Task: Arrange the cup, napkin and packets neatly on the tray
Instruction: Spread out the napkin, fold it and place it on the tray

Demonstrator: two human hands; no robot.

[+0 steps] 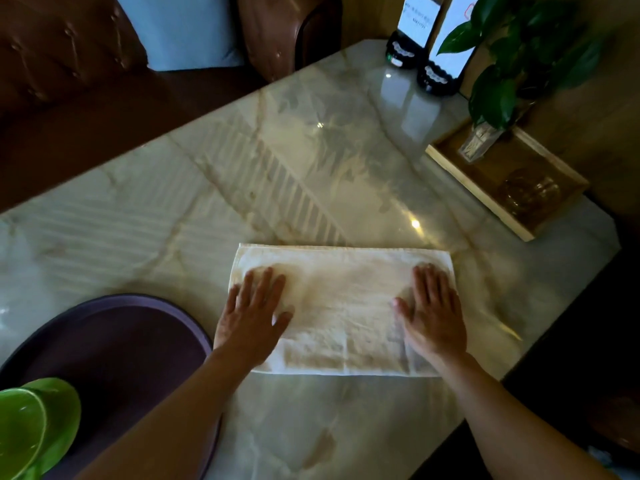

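Both grips are slack: the left hand (254,315) and right hand (431,311) lie flat, fingers straight, palms pressing the white folded cloth napkin (341,310) near its two ends. To smooth it well, I judge even downward pressure and an outward sweep would keep the fold square. Both forearms reach forward from the near edge. The napkin rests on the pale marble surface (242,174), beside the dark purple round tray (114,341), where a green cup (31,424) sits.

Left hand (252,313) flat, fingers straight, right hand (431,306) flat, palms down
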